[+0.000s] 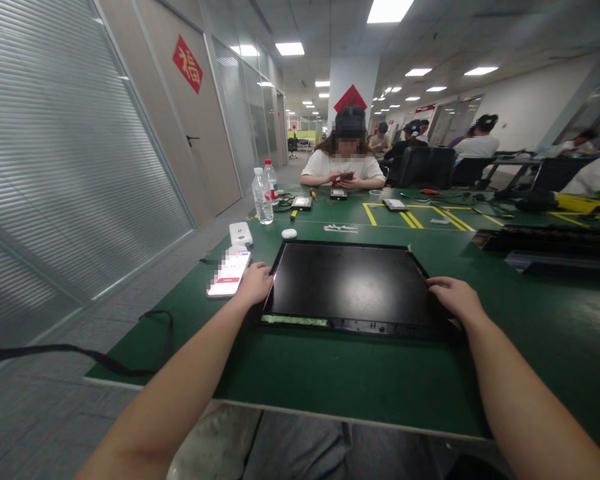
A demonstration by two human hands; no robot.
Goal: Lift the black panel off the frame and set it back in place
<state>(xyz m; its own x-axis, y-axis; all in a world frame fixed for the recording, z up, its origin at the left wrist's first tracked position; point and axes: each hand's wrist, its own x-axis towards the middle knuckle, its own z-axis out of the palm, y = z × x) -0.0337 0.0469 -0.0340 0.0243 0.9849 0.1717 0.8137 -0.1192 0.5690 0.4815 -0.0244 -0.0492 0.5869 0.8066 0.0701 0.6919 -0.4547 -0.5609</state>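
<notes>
A flat black screen panel [353,283] lies on the green table [330,373] in front of me, with a thin green circuit strip along its near left edge. My left hand [255,283] grips the panel's left edge, fingers curled over it. My right hand [455,297] holds the right edge the same way, fingers bent against the frame.
A phone [229,273] lies just left of my left hand, with a white box [241,233], a small white puck [289,233] and two water bottles [263,195] beyond. Another black panel [550,243] lies at right. A person [344,160] sits opposite; a black cable [130,360] hangs off the left edge.
</notes>
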